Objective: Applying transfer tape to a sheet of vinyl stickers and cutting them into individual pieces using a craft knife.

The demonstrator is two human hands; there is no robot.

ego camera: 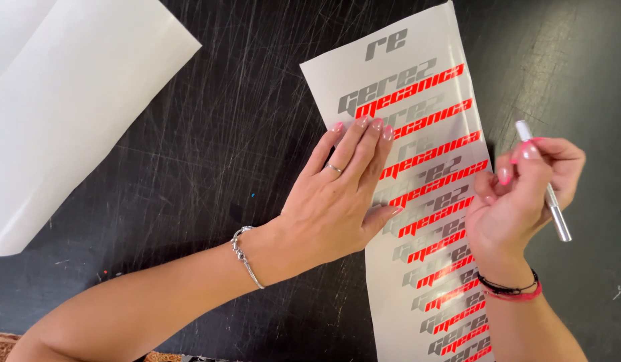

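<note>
Glossy white backing carries the sticker sheet (418, 201), a long strip with repeated grey and orange-red lettering, and it lies on a black, much scratched work surface (243, 121). The long axis of the strip goes from the near edge of the view, low on the right, up and a little to the left, so it points away from the person.

The left hand (337, 201) lies flat on the left border of the strip, with the fingers straight and close together, pointing up along the sheet. It presses down and grips nothing.

The right hand (525, 194) is over the right border of the strip, and it is the hand nearer to the lettering in the middle rows. Its fingers are curled around a thin silver tool with a white tip (545, 184), like a pen knife; the tool slants up to the left, white end up.

A second white sheet (76, 100), curled and blank, lies well apart at the upper left.
</note>
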